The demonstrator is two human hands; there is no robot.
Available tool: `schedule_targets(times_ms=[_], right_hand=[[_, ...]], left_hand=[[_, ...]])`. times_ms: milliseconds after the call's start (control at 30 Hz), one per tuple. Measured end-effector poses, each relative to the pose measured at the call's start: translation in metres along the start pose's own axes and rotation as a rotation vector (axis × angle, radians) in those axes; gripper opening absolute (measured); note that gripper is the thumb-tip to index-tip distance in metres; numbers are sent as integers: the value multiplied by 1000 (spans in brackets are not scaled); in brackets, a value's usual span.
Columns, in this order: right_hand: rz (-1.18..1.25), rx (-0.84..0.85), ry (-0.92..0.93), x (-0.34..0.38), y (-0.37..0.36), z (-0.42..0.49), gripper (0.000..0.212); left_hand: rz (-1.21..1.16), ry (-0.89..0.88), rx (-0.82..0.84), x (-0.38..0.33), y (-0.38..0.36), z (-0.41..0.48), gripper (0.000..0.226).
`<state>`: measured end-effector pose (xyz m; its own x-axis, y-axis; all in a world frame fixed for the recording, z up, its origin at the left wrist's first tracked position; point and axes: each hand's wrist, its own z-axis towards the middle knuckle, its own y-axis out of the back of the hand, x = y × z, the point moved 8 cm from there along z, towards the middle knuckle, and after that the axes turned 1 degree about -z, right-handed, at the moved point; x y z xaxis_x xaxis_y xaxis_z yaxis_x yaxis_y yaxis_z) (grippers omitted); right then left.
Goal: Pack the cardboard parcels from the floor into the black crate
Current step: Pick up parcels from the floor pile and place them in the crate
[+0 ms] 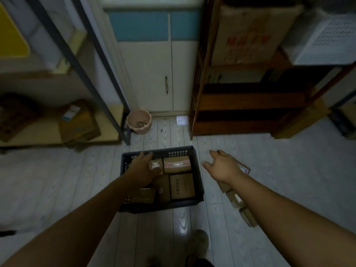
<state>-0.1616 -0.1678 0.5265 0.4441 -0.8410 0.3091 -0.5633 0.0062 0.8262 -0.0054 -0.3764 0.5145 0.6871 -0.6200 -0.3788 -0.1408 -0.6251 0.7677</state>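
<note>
The black crate (198, 182) stands on the pale floor in the middle of the view, with several cardboard parcels inside. My left hand (143, 168) reaches into its far left part and lies on a small taped parcel (155, 164). Beside that sits a parcel with red-and-white tape (176, 164), and in front of it a flat printed box (182, 186). My right hand (222, 166) hovers open to the right of the crate, fingers spread, above parcels on the floor (243, 167). More floor parcels (236, 199) run along under my right forearm.
A pink bucket (139, 122) stands by a white cabinet (154, 74) ahead. A wooden shelf unit (240, 105) holding a large carton rises at right. At left, a low shelf carries a cardboard box (78, 125). My shoe (199, 241) is just behind the crate.
</note>
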Motion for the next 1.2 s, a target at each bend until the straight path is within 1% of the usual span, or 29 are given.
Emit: schedule_targets(times_ms=[67, 100, 233, 433, 567, 667, 867, 1000, 1100, 1200], right_hand=[[14, -46, -25, 0, 31, -37, 67], [18, -83, -29, 0, 43, -53, 67], [98, -211, -35, -2, 69, -128, 68], [136, -390, -36, -21, 99, -243, 71], [145, -515, -68, -56, 121, -310, 71], [143, -570, -97, -85, 133, -350, 69], [130, -638, -141, -175, 152, -424, 68], [218, -671, -163, -245, 164, -457, 67], [252, -662, -149, -284, 161, -467, 68], [288, -653, -147, -312, 156, -463, 69]], left_hand=[[-75, -10, -64, -19, 27, -39, 79], [-109, -47, -92, -29, 39, -55, 79], [-112, -206, -126, -60, 66, -114, 80], [-49, -369, -147, -107, 72, -196, 80], [-131, -467, -150, -155, 70, -245, 79], [-211, -525, -134, -198, 57, -275, 78], [-213, -630, -73, -309, -11, -312, 79], [-218, -672, -66, -377, -52, -325, 80], [-259, -676, -75, -408, -72, -329, 78], [-296, -669, -65, -421, -87, -326, 77]])
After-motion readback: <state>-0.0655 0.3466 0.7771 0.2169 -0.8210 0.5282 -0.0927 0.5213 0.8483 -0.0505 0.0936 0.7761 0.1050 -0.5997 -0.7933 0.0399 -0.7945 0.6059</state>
